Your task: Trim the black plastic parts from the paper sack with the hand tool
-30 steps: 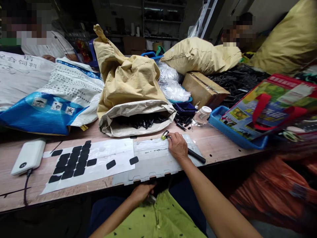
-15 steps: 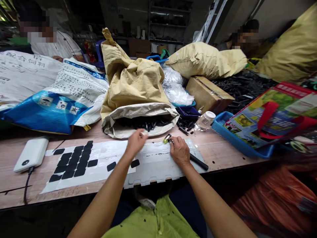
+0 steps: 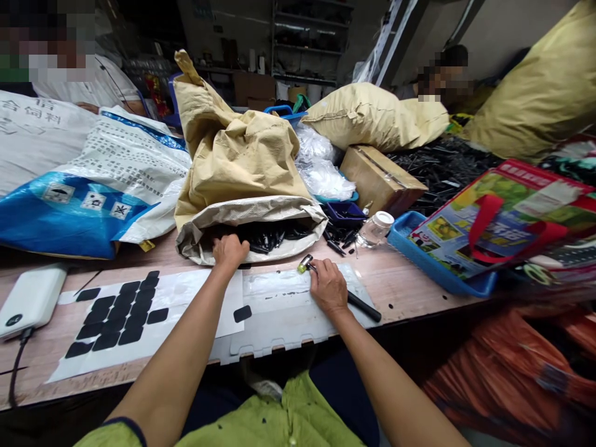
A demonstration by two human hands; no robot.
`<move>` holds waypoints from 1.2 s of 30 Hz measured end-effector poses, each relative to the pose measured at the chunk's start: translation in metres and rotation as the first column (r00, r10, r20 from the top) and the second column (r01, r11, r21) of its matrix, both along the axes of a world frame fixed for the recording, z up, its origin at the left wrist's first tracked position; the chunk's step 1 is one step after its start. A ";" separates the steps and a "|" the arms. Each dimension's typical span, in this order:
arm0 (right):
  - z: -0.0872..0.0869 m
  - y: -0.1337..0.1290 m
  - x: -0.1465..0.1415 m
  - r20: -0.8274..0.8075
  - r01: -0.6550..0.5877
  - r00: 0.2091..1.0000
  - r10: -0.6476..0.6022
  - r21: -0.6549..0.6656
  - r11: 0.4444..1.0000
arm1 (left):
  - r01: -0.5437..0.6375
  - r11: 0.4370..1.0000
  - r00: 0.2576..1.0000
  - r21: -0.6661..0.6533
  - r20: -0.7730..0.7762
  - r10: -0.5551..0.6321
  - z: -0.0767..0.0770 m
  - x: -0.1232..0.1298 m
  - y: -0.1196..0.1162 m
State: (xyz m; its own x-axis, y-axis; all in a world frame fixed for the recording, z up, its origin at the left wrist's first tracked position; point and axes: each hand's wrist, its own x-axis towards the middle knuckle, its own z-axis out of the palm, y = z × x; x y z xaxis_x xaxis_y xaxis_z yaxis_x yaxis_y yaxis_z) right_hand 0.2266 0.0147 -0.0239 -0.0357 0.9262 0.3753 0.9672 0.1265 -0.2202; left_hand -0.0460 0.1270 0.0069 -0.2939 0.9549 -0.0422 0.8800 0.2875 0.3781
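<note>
My left hand (image 3: 230, 251) reaches into the open mouth of a tan sack (image 3: 246, 149), beside a heap of small black parts (image 3: 267, 236); its fingertips are hidden there. My right hand (image 3: 328, 285) is closed around a small hammer (image 3: 363, 305) with a black handle and a metal and yellow-green head, resting over a whitish board (image 3: 279, 310). Left of the board, a white sheet (image 3: 186, 285) carries several black rounded squares (image 3: 116, 315). One more black square (image 3: 242, 313) lies near the sheet's right edge.
A white power bank (image 3: 35, 298) with a cable lies at the left. A clear jar (image 3: 375, 228), a cardboard box (image 3: 379, 180) and a blue tray (image 3: 437, 273) under a colourful bag (image 3: 503, 217) stand to the right. Two people sit across the table.
My left hand has moved left and into the sack's mouth. My right hand still grips the hammer in about the same place. The view has shifted slightly to the right.
</note>
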 end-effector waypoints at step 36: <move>0.000 -0.002 -0.001 0.000 -0.001 1.000 0.001 0.023 1.000 | 0.499 0.792 0.726 0.351 0.329 -0.603 -0.025 0.029 -0.118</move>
